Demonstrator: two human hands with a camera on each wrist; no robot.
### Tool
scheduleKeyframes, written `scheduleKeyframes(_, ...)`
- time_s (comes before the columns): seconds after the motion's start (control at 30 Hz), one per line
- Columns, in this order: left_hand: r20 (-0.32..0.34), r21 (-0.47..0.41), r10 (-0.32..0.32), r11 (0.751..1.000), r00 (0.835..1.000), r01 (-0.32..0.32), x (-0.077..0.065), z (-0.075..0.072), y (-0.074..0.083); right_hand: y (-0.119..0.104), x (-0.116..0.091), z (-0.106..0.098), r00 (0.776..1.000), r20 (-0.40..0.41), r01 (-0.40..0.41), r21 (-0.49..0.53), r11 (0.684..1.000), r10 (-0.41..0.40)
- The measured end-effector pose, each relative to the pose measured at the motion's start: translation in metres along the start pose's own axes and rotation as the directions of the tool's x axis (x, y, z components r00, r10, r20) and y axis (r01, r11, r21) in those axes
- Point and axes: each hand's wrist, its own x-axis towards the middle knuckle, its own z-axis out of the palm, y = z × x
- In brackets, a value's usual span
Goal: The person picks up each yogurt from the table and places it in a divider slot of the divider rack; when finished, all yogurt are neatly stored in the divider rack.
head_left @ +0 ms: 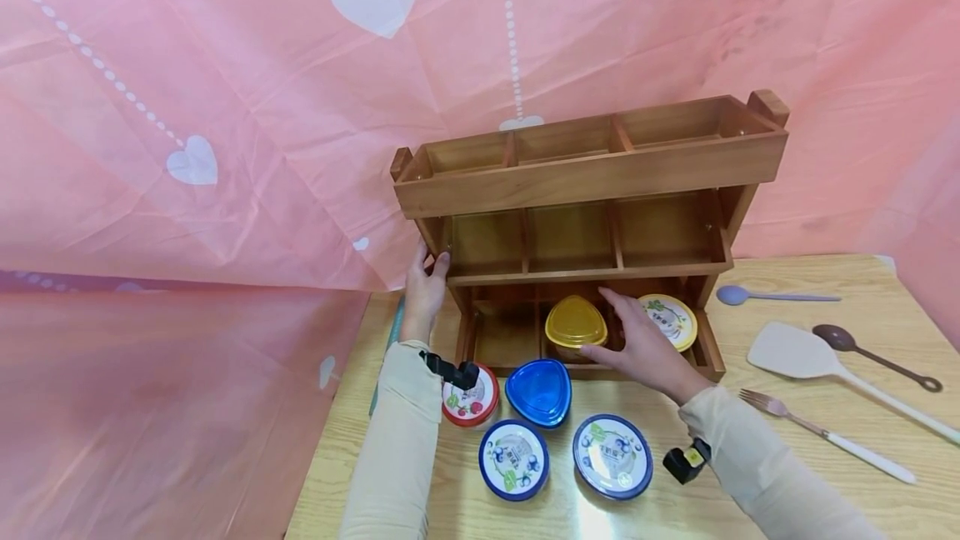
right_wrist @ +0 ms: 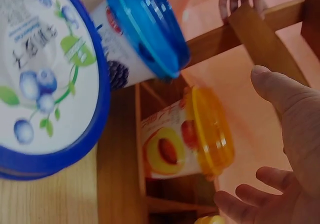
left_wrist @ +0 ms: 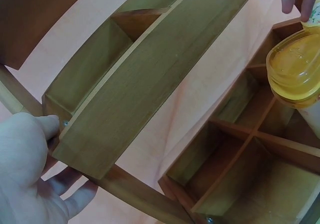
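- Wooden rack (head_left: 585,182) stands on the desk (head_left: 900,323) before a pink cloth (head_left: 262,107), its three tiers divided into compartments.
- Left hand (head_left: 424,294) grips the left end of the rack's middle tier, thumb and fingers curled round it.
- Right hand (head_left: 641,348) reaches over the bottom tier, fingers spread and holding nothing; the right wrist view shows a gap between them and the nearest tub.
- That nearest one, a triangular yellow-lidded tub (head_left: 576,322), is upright in the bottom tier's middle column, a halved fruit printed on its side.
- Two blue-rimmed tubs, one (head_left: 612,457) slightly larger than the other (head_left: 513,459), sit in front of the rack.
- Round yellow-rimmed tub (head_left: 667,322) is in the bottom tier's right column.
- Triangular blue-lidded tub (head_left: 538,392) and red-rimmed tub (head_left: 472,398) stand side by side close to the rack's front.
- Slimmer utensils lie to the right: white spatula (head_left: 795,351), fork (head_left: 817,432), brown spoon (head_left: 836,338), purple spoon (head_left: 733,295).
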Motion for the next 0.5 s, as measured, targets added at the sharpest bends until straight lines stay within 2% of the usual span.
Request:
scheduleKeyframes(0.27,0.007,-0.007,-0.01,1.0,1.0,0.01,0.0,0.0,-0.001,-0.026,-0.01,-0.001,0.998,0.018,0.057,0.035,0.998,-0.057)
scheduleKeyframes(0.5,0.004,-0.005,-0.004,1.0,1.0,0.004,0.0,0.0,0.0,-0.046,-0.019,0.004,0.993,0.065,0.093,0.038,0.995,-0.095)
